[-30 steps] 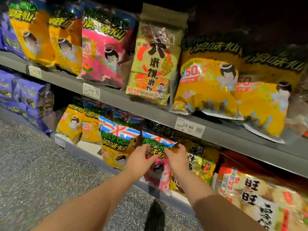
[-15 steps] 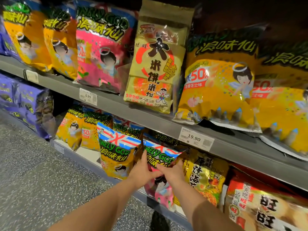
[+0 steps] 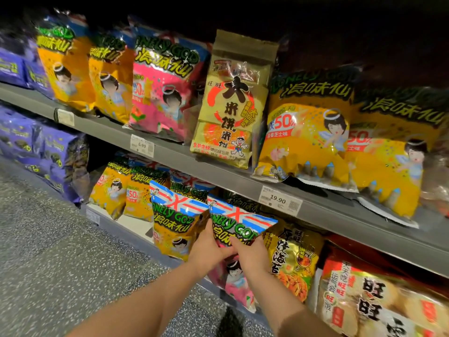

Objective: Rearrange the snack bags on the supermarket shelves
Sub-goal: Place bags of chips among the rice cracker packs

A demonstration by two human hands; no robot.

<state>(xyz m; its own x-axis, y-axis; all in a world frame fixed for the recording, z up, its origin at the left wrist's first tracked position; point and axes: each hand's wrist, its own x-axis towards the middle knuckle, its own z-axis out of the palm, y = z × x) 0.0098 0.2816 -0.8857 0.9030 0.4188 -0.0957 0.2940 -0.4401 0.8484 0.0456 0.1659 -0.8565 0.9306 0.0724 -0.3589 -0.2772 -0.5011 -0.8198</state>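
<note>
Facing what, exactly? — Desk

Two grey shelves (image 3: pixel 218 177) crammed with snack bags in a supermarket aisle. On the lower one, a person holds a pink bag (image 3: pixel 239 223) in the front row, between a yellow bag (image 3: pixel 173 231) and a seaweed bag (image 3: pixel 292 259). — Photographer

And the hands? — Desk

Both grasp the pink bag. The left hand (image 3: pixel 207 251) pinches its blue-striped top from the side, thumb up along the edge. The right hand (image 3: pixel 252 257) curls round the front just below. The two hands nearly touch. — Photographer

What could go wrong from here? — Desk

This is judgement only. The row is tight, and the yellow bag stands right against the left hand at the shelf lip. If the pink bag is pulled out quickly, that neighbour may tip to the floor. The grip sits high on slick foil, so the bag could slip or crumple. Lifted too far, its top may catch the price tag (image 3: pixel 279 200) on the shelf above. — Photographer
</note>
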